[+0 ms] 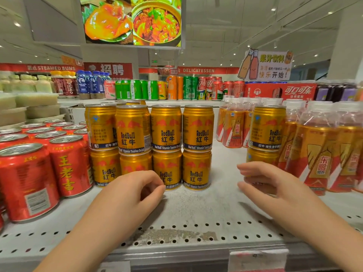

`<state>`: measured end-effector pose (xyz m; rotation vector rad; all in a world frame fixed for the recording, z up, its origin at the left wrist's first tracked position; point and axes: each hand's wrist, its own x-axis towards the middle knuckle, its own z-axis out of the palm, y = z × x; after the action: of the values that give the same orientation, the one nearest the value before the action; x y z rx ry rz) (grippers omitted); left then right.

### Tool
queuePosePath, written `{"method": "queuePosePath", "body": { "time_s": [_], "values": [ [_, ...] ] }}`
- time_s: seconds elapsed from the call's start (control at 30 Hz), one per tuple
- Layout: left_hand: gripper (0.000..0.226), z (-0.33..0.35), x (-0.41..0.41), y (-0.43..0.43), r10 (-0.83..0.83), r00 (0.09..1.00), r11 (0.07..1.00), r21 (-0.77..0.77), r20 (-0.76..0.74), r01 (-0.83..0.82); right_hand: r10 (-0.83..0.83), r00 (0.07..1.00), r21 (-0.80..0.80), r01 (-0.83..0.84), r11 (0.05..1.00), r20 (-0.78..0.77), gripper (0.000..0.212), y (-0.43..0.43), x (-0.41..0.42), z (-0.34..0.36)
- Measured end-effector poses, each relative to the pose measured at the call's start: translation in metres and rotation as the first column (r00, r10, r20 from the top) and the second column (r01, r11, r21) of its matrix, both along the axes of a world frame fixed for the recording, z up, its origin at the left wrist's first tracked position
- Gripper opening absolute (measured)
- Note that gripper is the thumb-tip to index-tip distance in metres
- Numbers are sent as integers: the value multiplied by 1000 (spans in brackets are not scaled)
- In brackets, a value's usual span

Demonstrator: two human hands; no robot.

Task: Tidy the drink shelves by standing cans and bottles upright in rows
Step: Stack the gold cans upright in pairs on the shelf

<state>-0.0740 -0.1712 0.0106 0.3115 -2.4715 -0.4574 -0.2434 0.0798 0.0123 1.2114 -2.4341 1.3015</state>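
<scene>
Gold Red Bull cans (pixel 166 146) stand upright in two stacked tiers along the white shelf (pixel 196 211). A separate two-can gold stack (pixel 266 132) stands apart to the right. My left hand (pixel 133 193) hovers in front of the lower gold cans, fingers loosely curled with thumb and forefinger near each other, holding nothing. My right hand (pixel 271 185) is spread, thumb and fingers apart, reaching toward the lower can of the separate stack; whether it touches is unclear.
Red canned tea (pixel 29 179) crowds the left side. Orange bottled drinks (pixel 322 152) stand at right and more (pixel 233 124) behind the gap. A higher back shelf holds green, orange and red cans (pixel 176 88). Bare shelf lies between the two gold groups.
</scene>
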Motion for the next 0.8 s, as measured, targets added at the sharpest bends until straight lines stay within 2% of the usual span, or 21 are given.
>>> {"method": "queuePosePath", "body": {
  "time_s": [0.07, 0.1, 0.23, 0.3, 0.37, 0.47, 0.57, 0.63, 0.8],
  "values": [
    [11, 1, 0, 3, -9, 1000, 1000, -17, 1, 9, -116, 993, -29, 115, 993, -22, 23, 22, -7, -4],
    [11, 2, -1, 6, -18, 1000, 1000, -17, -13, 18, -178, 984, -33, 178, 984, -18, 22, 29, -12, -6],
    [10, 15, -9, 32, -111, 983, 993, 33, -146, 117, -318, 948, 40, 317, 948, 28, 57, 31, -20, -13],
    [9, 29, -21, 52, -185, 959, 981, 24, -213, 194, -312, 950, 83, 310, 947, 10, 61, 25, -22, -11],
    [9, 46, -39, 73, -265, 928, 963, -33, -260, 266, -312, 950, 118, 311, 943, -7, 50, 18, -25, -7],
    [25, 71, -76, 101, -339, 894, 939, -169, -294, 300, -352, 934, 153, 357, 921, -64, 51, 10, -32, -2],
    [47, 86, -118, 120, -320, 917, 929, -271, -239, 253, -375, 920, 181, 391, 902, -114, 63, 6, -37, 1],
    [54, 90, -141, 124, -278, 939, 933, -290, -203, 214, -358, 929, 158, 369, 916, -90, 65, 5, -41, 2],
    [43, 94, -160, 111, -214, 963, 952, -255, -167, 168, -281, 959, 101, 284, 954, -42, 62, 4, -50, 1]
  ]
}}
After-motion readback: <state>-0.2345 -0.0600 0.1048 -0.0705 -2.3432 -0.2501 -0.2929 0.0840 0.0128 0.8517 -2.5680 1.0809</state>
